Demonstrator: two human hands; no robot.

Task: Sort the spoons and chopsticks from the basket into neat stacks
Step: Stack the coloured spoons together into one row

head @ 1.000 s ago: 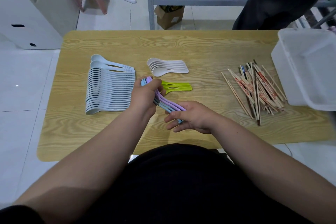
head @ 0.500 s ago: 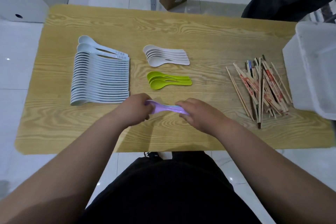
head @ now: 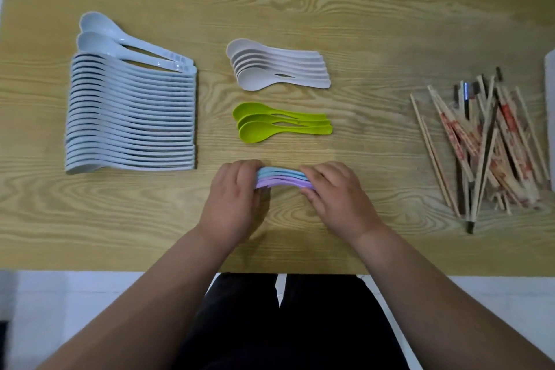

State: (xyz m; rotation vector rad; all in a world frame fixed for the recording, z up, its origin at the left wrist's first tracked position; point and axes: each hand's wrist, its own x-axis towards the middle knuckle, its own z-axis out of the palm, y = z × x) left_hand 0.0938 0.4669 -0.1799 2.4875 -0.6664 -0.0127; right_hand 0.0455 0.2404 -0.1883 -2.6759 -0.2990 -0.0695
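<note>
Both hands, left [head: 234,201] and right [head: 336,198], grip the blue-and-purple spoon stack [head: 282,179] lying between them.

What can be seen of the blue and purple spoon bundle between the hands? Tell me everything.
The spoon bundle is a few nested spoons of matte, plastic-looking material: light blue ones on the far side, purple ones on the near side. It lies crosswise at the surface of the wooden table, nearer the person than the green spoons and apart from them. The left hand grips one end and the right hand the other, so both ends are hidden; only the slightly arched middle shows.
</note>
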